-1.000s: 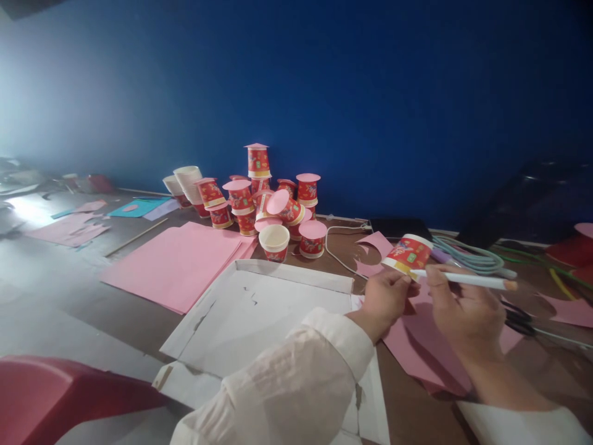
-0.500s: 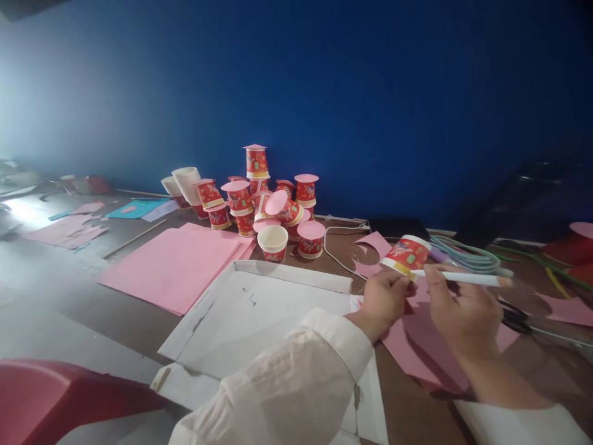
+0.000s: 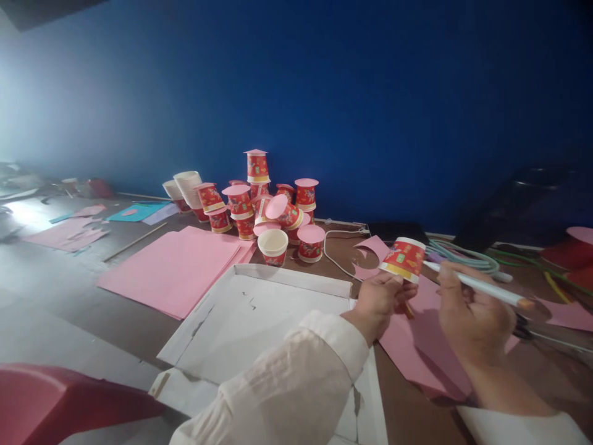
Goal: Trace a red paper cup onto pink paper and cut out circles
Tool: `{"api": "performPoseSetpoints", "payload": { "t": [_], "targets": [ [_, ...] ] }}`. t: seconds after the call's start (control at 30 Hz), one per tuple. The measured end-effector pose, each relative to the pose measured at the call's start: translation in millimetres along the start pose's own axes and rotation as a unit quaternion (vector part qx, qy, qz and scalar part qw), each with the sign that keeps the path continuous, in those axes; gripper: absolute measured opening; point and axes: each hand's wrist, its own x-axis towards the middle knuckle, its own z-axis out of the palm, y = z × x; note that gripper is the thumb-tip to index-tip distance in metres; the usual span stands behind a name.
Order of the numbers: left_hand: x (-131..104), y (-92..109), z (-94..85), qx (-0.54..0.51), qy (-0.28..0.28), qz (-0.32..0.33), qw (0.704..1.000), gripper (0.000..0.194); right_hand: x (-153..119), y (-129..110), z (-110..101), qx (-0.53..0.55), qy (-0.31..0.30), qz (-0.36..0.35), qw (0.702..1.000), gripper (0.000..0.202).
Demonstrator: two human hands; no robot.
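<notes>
My left hand (image 3: 377, 303) grips a red printed paper cup (image 3: 404, 258) by its lower edge. The cup is upside down and slightly tilted, its yellow band low. A small orange-brown piece (image 3: 407, 310) shows just below those fingers; I cannot make out what it is. In my right hand (image 3: 477, 315) is a white marker (image 3: 493, 289), its thin end pointing left, close to the cup's side. Under both hands lies pink paper (image 3: 426, 346). Behind stand several upside-down red cups (image 3: 257, 167) topped with pink paper discs.
A white cardboard tray (image 3: 259, 321) lies under my left forearm. To its left are stacked pink sheets (image 3: 176, 266) and a thin stick (image 3: 134, 242). An upright paper cup (image 3: 273, 244) and cup stacks (image 3: 189, 188) stand behind. Coiled cables (image 3: 467, 256) lie right, near the blue wall (image 3: 324, 111).
The marker's tip has come away from the cup's yellow band, and my right hand has moved slightly right and down. The cup has been turned and stands less tilted in my left hand.
</notes>
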Motion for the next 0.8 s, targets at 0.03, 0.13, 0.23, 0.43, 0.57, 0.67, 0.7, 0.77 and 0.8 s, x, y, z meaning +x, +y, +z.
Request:
{"api": "performPoseSetpoints", "payload": {
  "t": [0.03, 0.13, 0.23, 0.43, 0.57, 0.67, 0.7, 0.77, 0.8],
  "targets": [
    [0, 0, 0.1, -0.008, -0.006, 0.006, 1.0, 0.012, -1, 0, 0, 0.002, -0.004, -0.005, 1.0, 0.044],
    [0, -2, 0.0, -0.013, -0.017, 0.017, 1.0, 0.013, -2, -1, 1, 0.006, -0.018, -0.02, 1.0, 0.044],
    [2, -4, -1.0, -0.011, -0.019, 0.02, 1.0, 0.013, -3, -1, 1, 0.008, -0.036, -0.023, 0.999, 0.047],
    [6, -8, -5.6, -0.008, -0.052, 0.041, 0.998, 0.028, -5, 2, 5, -0.016, -0.023, -0.054, 0.998, 0.051],
    [5, -8, -5.4, 0.045, -0.05, 0.042, 0.997, 0.029, -6, 4, 7, -0.022, -0.023, -0.078, 0.996, 0.047],
    [0, -4, -2.3, 0.126, -0.025, 0.033, 0.991, 0.019, -5, 5, 6, -0.026, -0.028, -0.088, 0.995, 0.045],
    [-2, -2, -1.2, 0.151, -0.02, 0.031, 0.988, 0.019, -5, 5, 6, -0.026, -0.028, -0.091, 0.995, 0.044],
    [-5, 0, 0.5, 0.187, -0.013, 0.038, 0.982, 0.02, -5, 6, 6, -0.024, -0.029, -0.093, 0.995, 0.044],
    [-5, 1, 1.0, 0.198, -0.01, 0.046, 0.979, 0.02, -4, 6, 5, -0.021, -0.028, -0.09, 0.995, 0.044]
  ]
}}
